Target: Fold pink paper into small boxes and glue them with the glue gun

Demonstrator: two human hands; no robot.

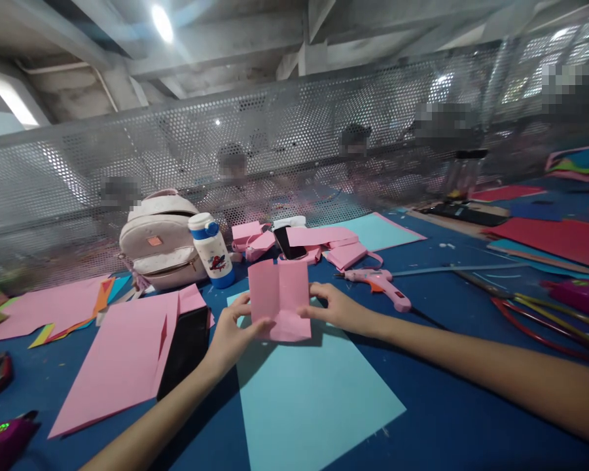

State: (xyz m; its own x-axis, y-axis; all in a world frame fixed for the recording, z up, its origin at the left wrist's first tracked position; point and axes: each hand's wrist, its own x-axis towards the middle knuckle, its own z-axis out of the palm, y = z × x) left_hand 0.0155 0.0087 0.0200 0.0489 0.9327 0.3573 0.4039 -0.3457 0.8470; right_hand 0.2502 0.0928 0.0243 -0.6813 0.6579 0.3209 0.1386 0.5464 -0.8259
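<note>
A small pink paper sheet (279, 297) with fold creases stands upright between my hands, over a light blue sheet (304, 392) lying on the blue table. My left hand (233, 333) pinches its lower left edge, thumb in front. My right hand (336, 307) pinches its right edge. Both hands are closed on the paper.
A large pink sheet (122, 360) and a black box (186, 347) lie at left. Behind are a pink backpack (157, 242), a water bottle (211, 248), folded pink pieces with a phone (289, 243), and a pink glue gun (380, 284). Coloured sheets and rods lie at right; a perforated metal screen (324, 131) stands behind.
</note>
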